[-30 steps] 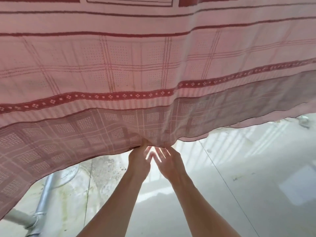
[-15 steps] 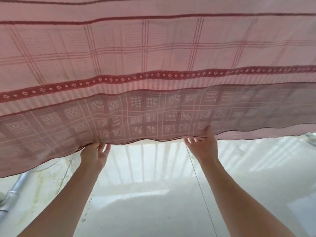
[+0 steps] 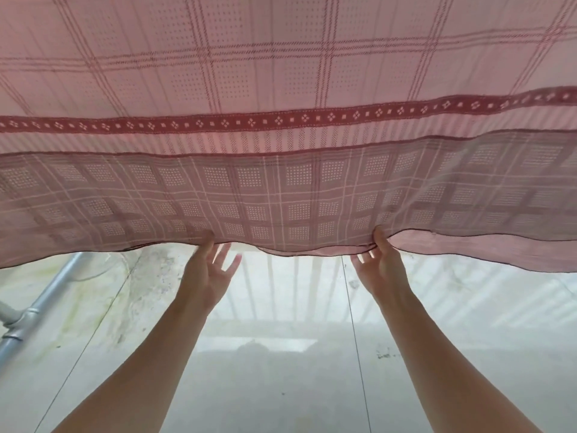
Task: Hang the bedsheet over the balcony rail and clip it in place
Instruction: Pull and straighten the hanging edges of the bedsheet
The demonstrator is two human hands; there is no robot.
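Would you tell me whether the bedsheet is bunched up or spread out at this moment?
Spread out. The bedsheet stretches flat across the whole view, its lower edge held apart by the left hand and right hand.

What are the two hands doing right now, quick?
Left hand: pinches the lower edge of the bedsheet, other fingers spread.
Right hand: pinches the same edge, further right.
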